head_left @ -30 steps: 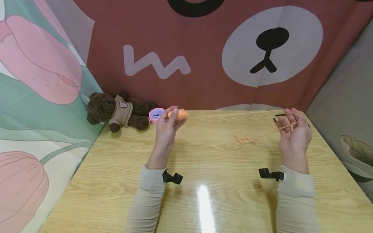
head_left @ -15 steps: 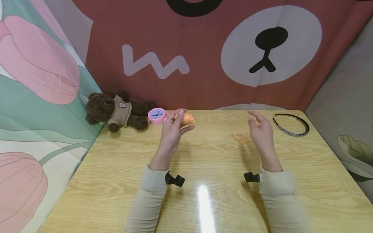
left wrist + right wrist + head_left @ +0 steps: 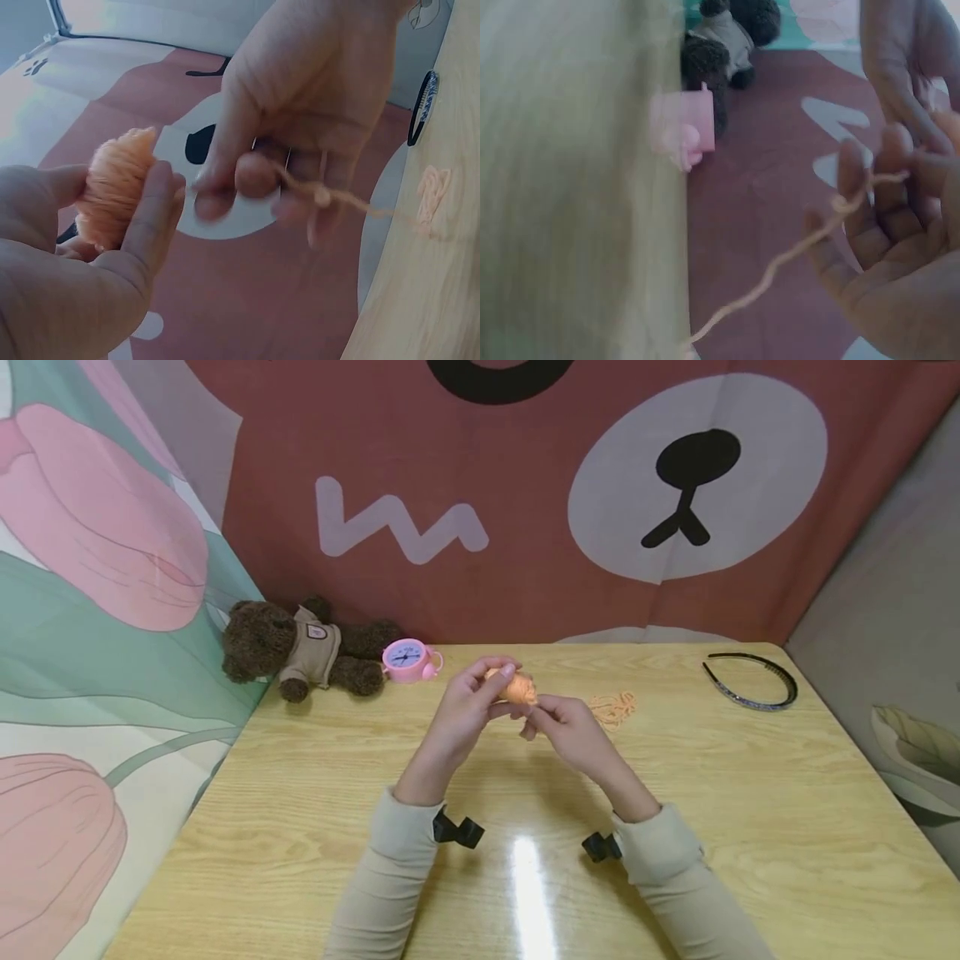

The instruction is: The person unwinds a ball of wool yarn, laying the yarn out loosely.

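Observation:
My left hand (image 3: 467, 703) holds a small wound roll of orange yarn (image 3: 519, 687) between thumb and fingers, above the table; its wound strands show clearly in the left wrist view. Close beside the roll's lower end is my right hand (image 3: 573, 733), its thumb and index fingertip pinching a strand of yarn (image 3: 769, 276). From those fingertips the strand runs across the other fingers, with a small knot or kink in it, and down toward the table. A loose heap of the same yarn (image 3: 613, 710) lies on the table behind my right hand.
A pink alarm clock (image 3: 406, 661) stands at the back of the wooden table (image 3: 300, 827), next to a brown teddy bear (image 3: 311, 647) lying on its back. At the back right lies a dark headband (image 3: 787, 681). A printed curtain (image 3: 525, 593) hangs behind the table.
My right hand has come in from the far right, where yarn stretched between the hands, to beside the roll. My left hand has moved slightly right and down, still holding the roll.

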Demonstrator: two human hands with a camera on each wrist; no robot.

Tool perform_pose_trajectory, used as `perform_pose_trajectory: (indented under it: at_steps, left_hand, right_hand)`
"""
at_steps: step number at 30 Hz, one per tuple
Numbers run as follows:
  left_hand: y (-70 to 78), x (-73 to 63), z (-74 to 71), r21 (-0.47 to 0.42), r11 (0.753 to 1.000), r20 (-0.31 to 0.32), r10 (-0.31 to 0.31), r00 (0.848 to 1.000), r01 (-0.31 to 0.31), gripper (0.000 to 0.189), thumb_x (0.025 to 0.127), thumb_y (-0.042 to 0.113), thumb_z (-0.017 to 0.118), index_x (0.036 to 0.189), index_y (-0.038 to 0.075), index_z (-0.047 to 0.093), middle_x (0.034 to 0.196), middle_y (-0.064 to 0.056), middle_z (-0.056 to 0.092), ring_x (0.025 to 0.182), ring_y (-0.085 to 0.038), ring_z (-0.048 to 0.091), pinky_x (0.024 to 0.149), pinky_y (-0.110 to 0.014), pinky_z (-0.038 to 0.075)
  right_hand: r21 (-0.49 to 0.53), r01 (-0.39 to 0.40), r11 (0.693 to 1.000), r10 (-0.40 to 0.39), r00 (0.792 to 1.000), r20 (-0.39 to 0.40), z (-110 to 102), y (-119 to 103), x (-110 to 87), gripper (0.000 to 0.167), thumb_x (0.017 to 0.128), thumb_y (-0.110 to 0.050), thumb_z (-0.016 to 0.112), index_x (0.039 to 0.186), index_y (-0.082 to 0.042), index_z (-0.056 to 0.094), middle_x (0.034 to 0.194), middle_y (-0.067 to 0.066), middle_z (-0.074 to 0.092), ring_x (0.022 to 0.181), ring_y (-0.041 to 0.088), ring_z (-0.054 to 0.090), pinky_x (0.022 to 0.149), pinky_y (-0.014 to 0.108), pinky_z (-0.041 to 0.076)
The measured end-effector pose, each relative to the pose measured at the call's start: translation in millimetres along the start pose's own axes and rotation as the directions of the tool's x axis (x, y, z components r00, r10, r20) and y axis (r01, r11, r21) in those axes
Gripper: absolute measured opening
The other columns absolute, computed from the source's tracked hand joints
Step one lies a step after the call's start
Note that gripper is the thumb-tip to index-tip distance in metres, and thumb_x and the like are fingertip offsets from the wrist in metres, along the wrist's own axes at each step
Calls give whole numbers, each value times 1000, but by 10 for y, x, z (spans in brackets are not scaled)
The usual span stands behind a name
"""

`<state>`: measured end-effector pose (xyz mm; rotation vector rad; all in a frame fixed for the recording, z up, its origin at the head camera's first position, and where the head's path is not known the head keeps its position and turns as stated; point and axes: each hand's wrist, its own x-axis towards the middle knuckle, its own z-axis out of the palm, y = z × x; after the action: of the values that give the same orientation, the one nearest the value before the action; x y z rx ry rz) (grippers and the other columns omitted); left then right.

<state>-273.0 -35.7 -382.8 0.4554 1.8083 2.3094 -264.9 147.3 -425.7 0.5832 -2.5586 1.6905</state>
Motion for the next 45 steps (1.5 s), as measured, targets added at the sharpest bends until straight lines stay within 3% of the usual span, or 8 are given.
perform_pose_trajectory:
  at_steps: [6, 10, 16, 21, 27, 32, 38, 45]
  left_hand:
    - [-24, 10, -50, 125, 992, 84, -35, 996, 24, 30, 105, 14, 56, 132, 1, 59, 129, -18, 63, 112, -16, 68, 97, -40, 59]
    - [-40, 12, -57, 203, 978, 118, -63, 991, 38, 32, 102, 14, 61, 133, 6, 60, 117, -13, 65, 103, -15, 68, 87, -34, 61]
    - [-56, 17, -65, 306, 950, 82, -96, 992, 66, 33, 100, 23, 65, 131, 12, 63, 102, -6, 63, 83, -14, 61, 68, -27, 54]
    - [-57, 13, -82, 276, 958, 72, -103, 992, 80, 36, 101, 21, 64, 136, 14, 61, 104, -9, 64, 83, -15, 65, 73, -29, 60]
    - [-42, 17, -106, 171, 985, 40, -43, 998, 36, 40, 102, 17, 62, 142, 17, 57, 114, -14, 68, 87, -15, 71, 81, -31, 62]
    - [-8, 44, -153, 57, 998, -51, -2, 999, 5, 40, 102, 13, 62, 141, 10, 55, 122, -18, 67, 84, -13, 72, 79, -27, 62]
    - [37, 42, -221, 78, 997, -102, 8, 995, 0, 42, 100, 10, 64, 140, 4, 55, 120, -15, 61, 87, -14, 69, 77, -24, 61]
    - [52, 37, -278, 81, 997, -166, 11, 986, 3, 36, 104, 20, 59, 138, 9, 56, 108, -3, 64, 77, -11, 67, 66, -21, 57]
  right_hand:
    - [148, -32, 988, 63, 977, -205, -249, 33, -36, 41, 107, -38, 50, 114, -3, 71, 79, 1, 65, 82, 12, 68, 85, 26, 57]
    - [222, -21, 975, 87, 952, -294, -370, 33, -37, 45, 106, -39, 50, 116, 0, 69, 76, -5, 62, 77, 10, 67, 80, 24, 58]
    - [284, 17, 959, 90, 929, -359, -475, 38, -36, 39, 105, -39, 53, 113, -5, 70, 75, -7, 61, 73, 9, 65, 76, 20, 57]
    - [360, 38, 932, 115, 912, -393, -537, 41, -54, 38, 104, -38, 56, 113, -4, 70, 74, -6, 61, 71, 9, 64, 75, 21, 57]
    - [455, 49, 889, 168, 890, -424, -661, 43, -89, 32, 102, -37, 59, 110, -9, 71, 73, -4, 60, 69, 11, 63, 71, 22, 56]
    - [556, 98, 826, 219, 852, -475, -815, 63, -126, 32, 101, -36, 61, 111, -7, 69, 70, -3, 59, 66, 12, 62, 68, 22, 56]
    - [657, 191, 729, 260, 811, -525, -1018, 136, -181, 30, 101, -28, 61, 113, -1, 67, 67, 0, 59, 61, 14, 62, 66, 24, 58]
    - [810, 221, 544, 365, 806, -465, -1226, 247, -248, 27, 102, -26, 60, 117, -4, 64, 71, 2, 58, 64, 17, 60, 67, 27, 58]
